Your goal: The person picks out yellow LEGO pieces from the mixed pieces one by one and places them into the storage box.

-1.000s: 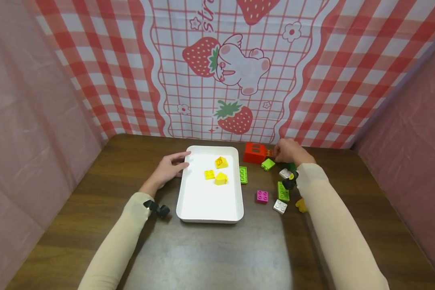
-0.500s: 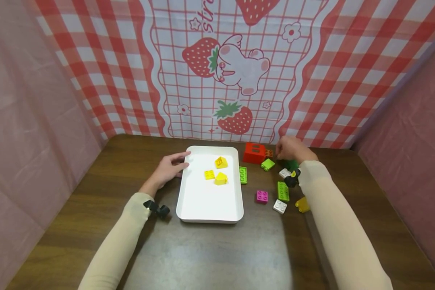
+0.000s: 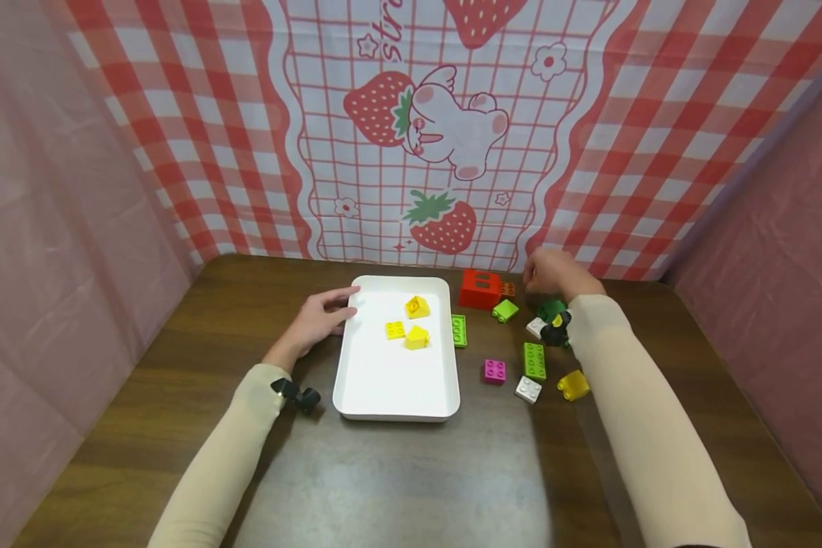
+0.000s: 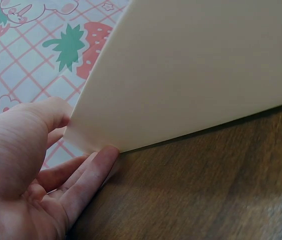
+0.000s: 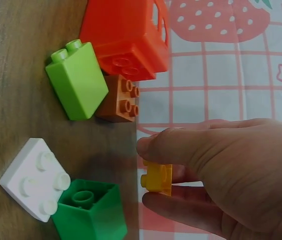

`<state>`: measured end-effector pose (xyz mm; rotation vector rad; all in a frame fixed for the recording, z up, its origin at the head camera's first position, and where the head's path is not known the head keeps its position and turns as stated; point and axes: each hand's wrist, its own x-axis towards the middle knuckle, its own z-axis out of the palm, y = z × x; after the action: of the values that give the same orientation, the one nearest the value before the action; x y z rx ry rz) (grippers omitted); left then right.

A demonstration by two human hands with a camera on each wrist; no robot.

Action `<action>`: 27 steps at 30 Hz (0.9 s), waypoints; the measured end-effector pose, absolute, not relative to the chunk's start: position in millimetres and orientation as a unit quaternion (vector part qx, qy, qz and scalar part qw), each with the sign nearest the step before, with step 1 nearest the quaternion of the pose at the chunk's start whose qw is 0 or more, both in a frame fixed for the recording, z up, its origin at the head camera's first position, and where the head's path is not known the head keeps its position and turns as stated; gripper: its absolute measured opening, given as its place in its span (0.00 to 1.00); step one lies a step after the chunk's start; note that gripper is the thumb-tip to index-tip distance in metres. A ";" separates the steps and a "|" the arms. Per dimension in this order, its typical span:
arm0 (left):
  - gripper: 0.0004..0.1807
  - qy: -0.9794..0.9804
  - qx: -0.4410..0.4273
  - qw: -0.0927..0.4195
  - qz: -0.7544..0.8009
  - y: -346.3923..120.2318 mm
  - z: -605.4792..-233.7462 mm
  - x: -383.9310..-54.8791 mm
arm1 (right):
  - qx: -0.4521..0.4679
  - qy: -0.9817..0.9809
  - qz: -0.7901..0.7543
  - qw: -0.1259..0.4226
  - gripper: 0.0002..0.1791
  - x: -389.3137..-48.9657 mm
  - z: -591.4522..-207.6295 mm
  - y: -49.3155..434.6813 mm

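My left hand grips the far left side of a white tray, and in the left wrist view its fingers lie along the tray's corner. Inside the tray are a small yellow square brick and two yellow sloped bricks. At the table's far edge, my right hand pinches a yellow-orange toy brick between thumb and fingers. Nearest to it are an orange brick, a dark green brick and a lime sloped brick.
A red windowed block stands at the back. Right of the tray lie a flat green brick, a magenta brick, a white brick, a long lime brick and a yellow brick. Checked cloth hangs behind.
My right hand has moved slightly back and right, away from the orange brick, uncovering more of the dark green and yellow bricks. The left hand and tray have stayed in place.
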<state>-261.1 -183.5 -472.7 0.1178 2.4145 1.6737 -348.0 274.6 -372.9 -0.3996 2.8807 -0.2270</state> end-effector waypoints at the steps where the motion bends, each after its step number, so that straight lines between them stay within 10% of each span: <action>1: 0.31 0.817 0.040 0.100 0.567 -183.7 -472.8 -261.1 | -0.134 0.982 -0.078 0.112 0.04 -347.7 -371.2 273.5; 27: 0.31 0.819 0.036 0.100 0.564 -183.0 -471.9 -261.0 | -0.166 0.980 -0.087 0.061 0.03 -352.5 -363.7 267.2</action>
<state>-261.0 -183.0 -471.9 0.1069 2.4210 1.6673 -352.5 267.2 -363.7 -0.5019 2.9649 -0.2638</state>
